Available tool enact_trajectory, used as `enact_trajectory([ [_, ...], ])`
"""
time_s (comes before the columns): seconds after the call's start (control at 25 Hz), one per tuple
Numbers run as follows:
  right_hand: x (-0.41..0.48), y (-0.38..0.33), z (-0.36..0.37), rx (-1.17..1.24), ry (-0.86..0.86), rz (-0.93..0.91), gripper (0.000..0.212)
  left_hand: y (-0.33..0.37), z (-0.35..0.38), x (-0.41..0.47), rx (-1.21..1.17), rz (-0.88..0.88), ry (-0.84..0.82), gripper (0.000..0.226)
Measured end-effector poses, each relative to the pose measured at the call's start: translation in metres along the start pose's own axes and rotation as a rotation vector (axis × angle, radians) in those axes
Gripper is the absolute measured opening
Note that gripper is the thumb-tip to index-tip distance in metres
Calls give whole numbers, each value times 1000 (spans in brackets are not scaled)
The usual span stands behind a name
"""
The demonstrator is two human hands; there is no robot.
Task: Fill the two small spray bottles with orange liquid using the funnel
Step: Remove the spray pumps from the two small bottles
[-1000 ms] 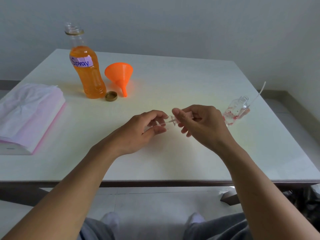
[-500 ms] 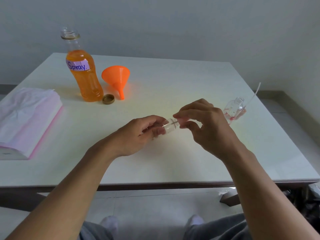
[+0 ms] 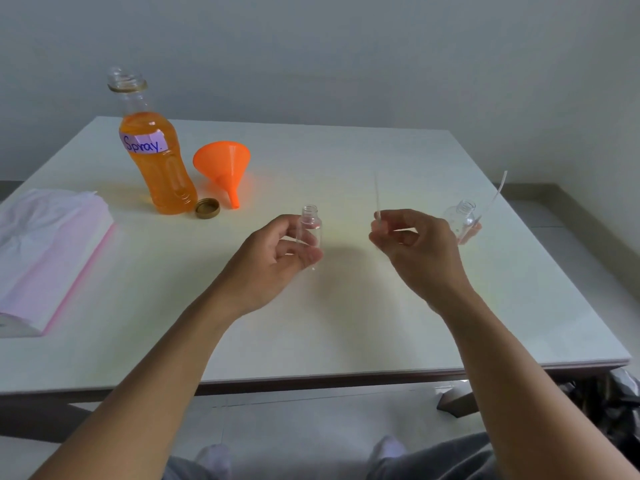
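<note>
Left hand (image 3: 277, 258) grips an uncapped, empty small spray bottle (image 3: 309, 227) upright above the counter (image 3: 346, 323). Right hand (image 3: 415, 247) pinches its spray head (image 3: 378, 216), dip tube upward.

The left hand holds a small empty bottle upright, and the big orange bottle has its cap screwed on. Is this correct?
Not quite. The big orange bottle has an open mouth; its cap lies on the table beside the bottle's base, as the head view shows. The left hand does hold the small empty bottle upright.
</note>
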State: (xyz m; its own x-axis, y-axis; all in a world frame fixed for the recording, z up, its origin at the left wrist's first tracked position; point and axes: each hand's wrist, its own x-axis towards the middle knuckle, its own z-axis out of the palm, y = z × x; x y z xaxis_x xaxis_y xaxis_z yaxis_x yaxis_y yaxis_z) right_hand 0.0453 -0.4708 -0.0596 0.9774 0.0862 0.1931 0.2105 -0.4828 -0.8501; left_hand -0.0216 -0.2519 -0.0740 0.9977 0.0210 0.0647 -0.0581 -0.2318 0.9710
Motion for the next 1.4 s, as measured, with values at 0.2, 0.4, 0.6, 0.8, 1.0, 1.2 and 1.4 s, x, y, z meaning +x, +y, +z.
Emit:
enact_trajectory([
  [0.2,8,14,16,-141,77,-38,13,-2,25,9,121,94,102,38],
  [0.4,10,27,25,-202,129,-106,18,-7,40,16,184,115,140,41],
  [0.6,13,31,30,-192,137,-87,19,-9,50,21,158,89,184,44],
  [0.8,12,31,31,-170,132,-25,25,-11,52,23,197,68,206,45],
  [1.0,-9,24,24,-249,43,47,48,-12,45,17,300,12,148,67],
  [1.2,-67,7,16,-379,-26,5,35,-6,6,-8,482,-20,181,62],
  [1.4,-117,-23,59,-475,-284,-290,33,0,-63,-26,472,96,640,27],
])
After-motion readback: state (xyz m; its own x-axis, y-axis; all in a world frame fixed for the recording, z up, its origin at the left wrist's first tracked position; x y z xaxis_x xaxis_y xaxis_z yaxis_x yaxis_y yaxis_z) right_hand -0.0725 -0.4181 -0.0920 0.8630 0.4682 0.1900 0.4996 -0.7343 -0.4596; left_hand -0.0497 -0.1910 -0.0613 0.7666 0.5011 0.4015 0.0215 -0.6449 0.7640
